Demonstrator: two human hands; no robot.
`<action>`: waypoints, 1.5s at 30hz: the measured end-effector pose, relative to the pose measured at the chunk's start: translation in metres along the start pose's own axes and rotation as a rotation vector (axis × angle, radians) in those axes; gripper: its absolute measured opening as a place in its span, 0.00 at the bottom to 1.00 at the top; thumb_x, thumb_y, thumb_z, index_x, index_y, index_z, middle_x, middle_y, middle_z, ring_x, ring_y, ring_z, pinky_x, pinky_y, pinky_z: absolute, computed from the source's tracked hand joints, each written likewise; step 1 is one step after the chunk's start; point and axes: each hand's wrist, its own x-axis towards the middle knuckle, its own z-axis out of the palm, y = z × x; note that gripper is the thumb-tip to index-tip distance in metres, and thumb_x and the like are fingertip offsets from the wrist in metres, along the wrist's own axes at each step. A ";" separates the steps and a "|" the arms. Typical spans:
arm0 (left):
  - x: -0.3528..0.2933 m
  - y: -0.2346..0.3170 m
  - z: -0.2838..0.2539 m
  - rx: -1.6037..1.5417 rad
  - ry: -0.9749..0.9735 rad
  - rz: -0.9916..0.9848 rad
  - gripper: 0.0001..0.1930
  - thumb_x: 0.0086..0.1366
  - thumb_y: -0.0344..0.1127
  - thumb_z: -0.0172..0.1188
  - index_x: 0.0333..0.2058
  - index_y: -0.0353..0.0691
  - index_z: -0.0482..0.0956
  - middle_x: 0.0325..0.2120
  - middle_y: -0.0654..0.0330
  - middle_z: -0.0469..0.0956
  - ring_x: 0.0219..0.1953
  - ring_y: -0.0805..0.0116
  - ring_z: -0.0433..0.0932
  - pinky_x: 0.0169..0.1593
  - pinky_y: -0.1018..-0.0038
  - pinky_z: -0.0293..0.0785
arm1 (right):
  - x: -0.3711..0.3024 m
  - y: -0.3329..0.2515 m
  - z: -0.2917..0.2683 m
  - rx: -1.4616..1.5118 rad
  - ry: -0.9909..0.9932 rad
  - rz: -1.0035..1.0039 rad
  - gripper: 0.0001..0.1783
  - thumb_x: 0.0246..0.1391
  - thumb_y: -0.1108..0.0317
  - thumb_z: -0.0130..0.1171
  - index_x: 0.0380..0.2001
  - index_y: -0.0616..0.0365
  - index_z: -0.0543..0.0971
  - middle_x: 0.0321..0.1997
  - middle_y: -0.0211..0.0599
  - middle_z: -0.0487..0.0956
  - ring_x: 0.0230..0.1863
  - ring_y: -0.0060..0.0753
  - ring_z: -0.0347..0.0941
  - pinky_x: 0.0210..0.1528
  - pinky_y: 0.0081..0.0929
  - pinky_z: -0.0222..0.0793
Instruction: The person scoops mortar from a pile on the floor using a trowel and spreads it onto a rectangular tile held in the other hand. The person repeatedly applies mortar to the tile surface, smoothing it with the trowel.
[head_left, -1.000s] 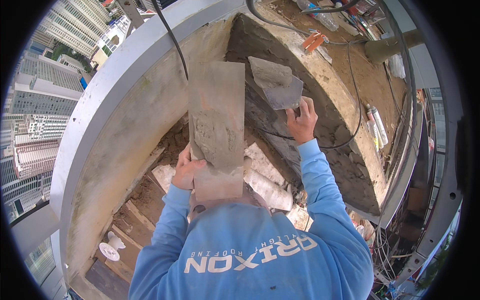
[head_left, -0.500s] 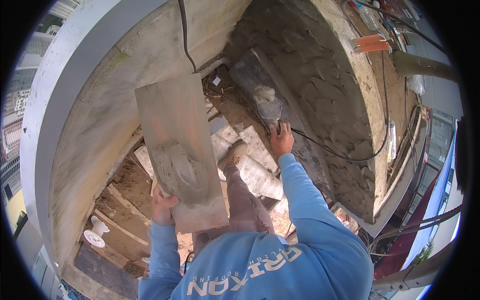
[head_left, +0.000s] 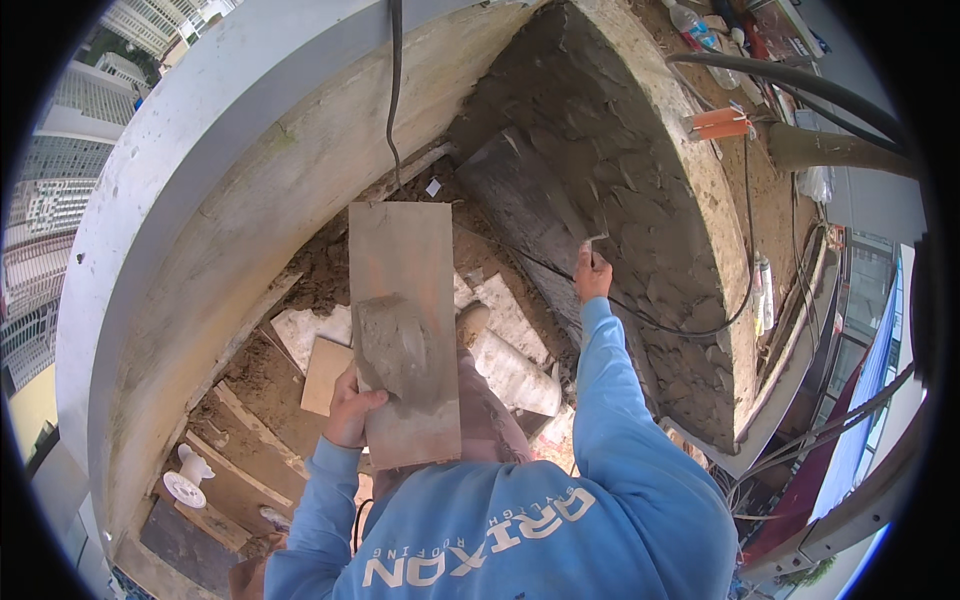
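Where the left grip (head_left: 352, 408) clasps its edge, the board (head_left: 405, 245) extends rightward.

It's just one head-worn fisheye looking steeply down, pretty close, the wearer's blue long-sleeved cloth top (head_left: 560, 520) nearest.

Bright daylight here; pale left wall (head_left: 290, 180) well lit, plastered right wall (head_left: 660, 210) darker; margins bowed and blackened; far towers (head_left: 60, 190) seemingly soft.
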 end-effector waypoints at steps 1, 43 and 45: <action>0.002 0.004 0.002 0.019 -0.019 0.004 0.35 0.51 0.25 0.60 0.61 0.30 0.67 0.53 0.53 0.76 0.53 0.61 0.77 0.58 0.68 0.72 | -0.026 -0.020 -0.016 -0.207 0.047 -0.102 0.26 0.62 0.51 0.58 0.30 0.71 0.78 0.27 0.50 0.80 0.31 0.46 0.77 0.39 0.41 0.73; -0.004 -0.042 0.042 -0.081 0.036 0.175 0.36 0.54 0.26 0.59 0.63 0.32 0.61 0.55 0.47 0.73 0.52 0.50 0.79 0.54 0.57 0.80 | -0.104 -0.005 -0.062 -0.324 0.025 -0.471 0.23 0.57 0.50 0.64 0.46 0.59 0.79 0.38 0.45 0.80 0.37 0.54 0.79 0.36 0.44 0.75; -0.009 -0.056 0.028 -0.080 0.085 0.223 0.35 0.54 0.26 0.59 0.63 0.32 0.61 0.55 0.47 0.73 0.52 0.51 0.79 0.55 0.57 0.80 | -0.064 -0.005 -0.052 -0.317 -0.112 -0.354 0.26 0.60 0.48 0.60 0.47 0.60 0.79 0.40 0.52 0.81 0.43 0.59 0.78 0.44 0.48 0.73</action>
